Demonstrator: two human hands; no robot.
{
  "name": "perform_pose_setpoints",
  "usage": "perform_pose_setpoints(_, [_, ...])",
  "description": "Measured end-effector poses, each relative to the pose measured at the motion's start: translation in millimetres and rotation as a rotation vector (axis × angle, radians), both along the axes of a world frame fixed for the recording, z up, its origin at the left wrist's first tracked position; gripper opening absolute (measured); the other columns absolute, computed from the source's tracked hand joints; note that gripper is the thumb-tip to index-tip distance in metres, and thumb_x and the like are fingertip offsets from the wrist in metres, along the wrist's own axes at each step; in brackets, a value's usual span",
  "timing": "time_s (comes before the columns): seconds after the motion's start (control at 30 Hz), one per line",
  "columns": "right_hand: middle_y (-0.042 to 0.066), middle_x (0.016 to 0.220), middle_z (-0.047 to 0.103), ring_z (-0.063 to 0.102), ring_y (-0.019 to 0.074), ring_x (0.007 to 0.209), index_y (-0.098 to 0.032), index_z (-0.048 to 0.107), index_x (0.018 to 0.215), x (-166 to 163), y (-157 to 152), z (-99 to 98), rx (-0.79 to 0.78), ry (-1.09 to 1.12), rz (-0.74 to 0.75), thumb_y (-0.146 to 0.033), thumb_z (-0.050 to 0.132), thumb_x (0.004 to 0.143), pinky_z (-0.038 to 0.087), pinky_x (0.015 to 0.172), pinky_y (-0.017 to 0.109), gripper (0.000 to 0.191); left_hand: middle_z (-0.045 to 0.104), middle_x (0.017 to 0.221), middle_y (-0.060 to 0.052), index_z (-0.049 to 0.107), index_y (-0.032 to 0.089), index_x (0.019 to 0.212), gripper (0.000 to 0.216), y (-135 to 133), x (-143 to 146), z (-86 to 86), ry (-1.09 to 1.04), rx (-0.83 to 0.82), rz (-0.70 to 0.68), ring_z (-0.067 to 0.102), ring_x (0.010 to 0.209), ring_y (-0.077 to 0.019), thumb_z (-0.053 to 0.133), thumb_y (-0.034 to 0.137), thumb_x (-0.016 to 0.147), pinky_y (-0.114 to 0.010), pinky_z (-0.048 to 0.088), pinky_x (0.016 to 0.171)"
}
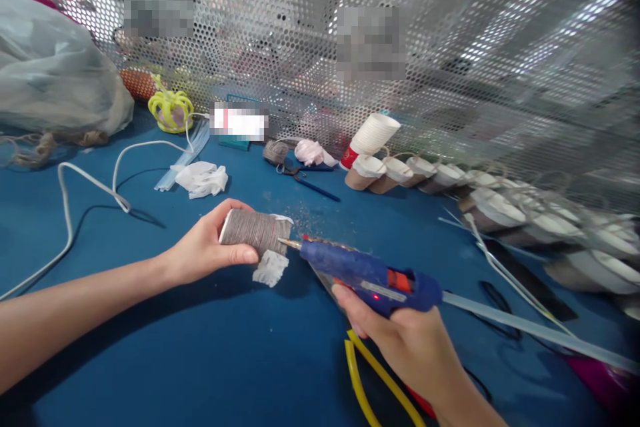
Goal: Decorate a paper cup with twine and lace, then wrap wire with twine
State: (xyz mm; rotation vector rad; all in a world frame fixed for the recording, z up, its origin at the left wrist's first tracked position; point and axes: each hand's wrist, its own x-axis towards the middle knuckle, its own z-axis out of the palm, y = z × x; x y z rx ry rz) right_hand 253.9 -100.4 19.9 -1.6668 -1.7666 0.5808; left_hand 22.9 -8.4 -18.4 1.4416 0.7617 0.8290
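Left hand, fingers clamped on one twine-wrapped cup, eight o'clock; right hand, fingers clamped round one glue gun, five o'clock. Blue table; perforated screen, twelve o'clock; blurred cups, perhaps a dozen, three o'clock.

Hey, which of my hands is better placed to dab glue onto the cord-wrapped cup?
Probably your right hand: it holds the blue glue gun, nozzle pointing at the cord-wrapped cup. Your left hand grips that cup, so it seems better suited to steadying.
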Motion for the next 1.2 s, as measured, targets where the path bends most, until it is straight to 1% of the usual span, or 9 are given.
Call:
perform_pose_setpoints(0.1, [-0.003,0.036,0.049,0.049,0.0124,0.034,-0.023,0.043,0.041,-0.1,-0.5,0.7,0.064,-0.069,0.023,-0.034,0.057,0.076,0.044,0.038,0.023,0.039,0.051,0.066,0.004,0.042,0.016,0.100,0.059,-0.3,0.7,0.6,-0.001,-0.030,0.001,0.043,0.049,-0.0066,0.070,0.048,0.059,-0.018,0.034,0.043])
perform_pose_setpoints(0.27, [-0.003,0.037,0.049,0.049,0.0122,0.033,-0.023,0.045,0.041,0.9,-0.8,0.5,0.093,-0.107,0.052,-0.033,0.058,0.075,0.044,0.038,0.024,0.038,0.051,0.061,0.004,0.041,0.016,0.098,0.055,-1.7,1.0,1.6,-0.006,-0.032,-0.003,0.043,0.047,-0.0070,0.066,0.050,0.063,-0.018,0.034,0.042])
perform_pose_setpoints(0.4, [-0.003,0.039,0.051,0.052,0.0121,0.036,-0.022,0.045,0.042,-1.5,-0.9,2.1,0.011,-0.021,-0.015,-0.037,0.056,0.076,0.045,0.040,0.022,0.038,0.051,0.066,0.004,0.041,0.017,0.099,0.057,-1.6,0.1,1.6,-0.017,-0.017,-0.016,0.043,0.050,-0.0071,0.069,0.048,0.060,-0.018,0.034,0.044])
perform_pose_setpoints(0.53, [-0.003,0.038,0.048,0.051,0.0113,0.037,-0.022,0.041,0.041,-3.1,0.4,2.8,-0.045,0.021,-0.101,-0.041,0.054,0.077,0.046,0.045,0.022,0.043,0.051,0.073,0.002,0.043,0.017,0.098,0.057,-1.1,-0.9,0.9,-0.006,0.037,-0.011,0.047,0.061,-0.0102,0.072,0.046,0.058,-0.021,0.038,0.054])
perform_pose_setpoints(0.63, [-0.004,0.036,0.045,0.048,0.0106,0.036,-0.022,0.041,0.040,-3.6,0.6,3.1,-0.037,0.042,-0.080,-0.041,0.054,0.077,0.044,0.045,0.022,0.043,0.051,0.075,0.002,0.042,0.018,0.099,0.058,-1.3,-0.9,-0.2,0.000,0.054,-0.020,0.048,0.063,-0.0110,0.073,0.044,0.058,-0.022,0.039,0.055])
perform_pose_setpoints(0.73, [-0.004,0.039,0.046,0.046,0.0105,0.037,-0.022,0.047,0.044,-4.6,-1.4,3.9,-0.057,0.078,-0.069,-0.040,0.056,0.075,0.043,0.044,0.022,0.037,0.051,0.076,0.002,0.041,0.019,0.100,0.059,-1.4,-0.9,-1.4,0.009,0.079,-0.006,0.047,0.062,-0.0108,0.074,0.044,0.057,-0.022,0.039,0.054])
perform_pose_setpoints(0.9, [-0.004,0.039,0.045,0.047,0.0111,0.037,-0.021,0.050,0.050,-0.8,-0.6,1.5,-0.118,0.134,-0.061,-0.042,0.055,0.076,0.044,0.044,0.023,0.035,0.052,0.084,-0.001,0.040,0.020,0.102,0.063,-0.9,-2.7,-2.9,0.037,0.192,0.039,0.047,0.067,-0.0116,0.075,0.043,0.055,-0.022,0.040,0.057])
perform_pose_setpoints(1.0, [-0.005,0.038,0.045,0.047,0.0118,0.038,-0.020,0.053,0.055,2.1,2.4,-0.6,-0.139,0.197,-0.051,-0.044,0.055,0.076,0.044,0.043,0.024,0.031,0.051,0.085,0.000,0.040,0.021,0.103,0.064,-1.7,-4.0,-2.8,0.060,0.239,0.042,0.045,0.066,-0.0108,0.076,0.041,0.055,-0.022,0.039,0.058])
perform_pose_setpoints(1.2, [-0.005,0.040,0.045,0.046,0.0110,0.038,-0.020,0.056,0.061,-4.6,2.9,4.3,-0.128,0.308,-0.089,-0.039,0.058,0.077,0.042,0.043,0.023,0.025,0.052,0.085,0.000,0.038,0.023,0.106,0.064,-5.0,-4.4,-4.3,0.068,0.220,0.015,0.046,0.067,-0.0119,0.076,0.040,0.056,-0.023,0.040,0.059])
